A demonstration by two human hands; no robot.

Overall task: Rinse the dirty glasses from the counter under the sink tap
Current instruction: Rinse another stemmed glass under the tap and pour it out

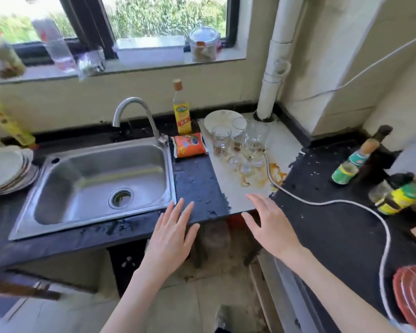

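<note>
Glasses (240, 145) untouched on counter (240, 188)

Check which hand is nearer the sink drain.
Left. The left hand hovers at the counter edge just right of the sink drain; the right hand is farther right, by the white board.

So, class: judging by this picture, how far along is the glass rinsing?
Nothing looks done: the glasses all stand on the white counter, some with brown dregs. The sink holds no glass and no water shows at the tap. The left hand and right hand are open and hold nothing. Every glass is left.
</note>
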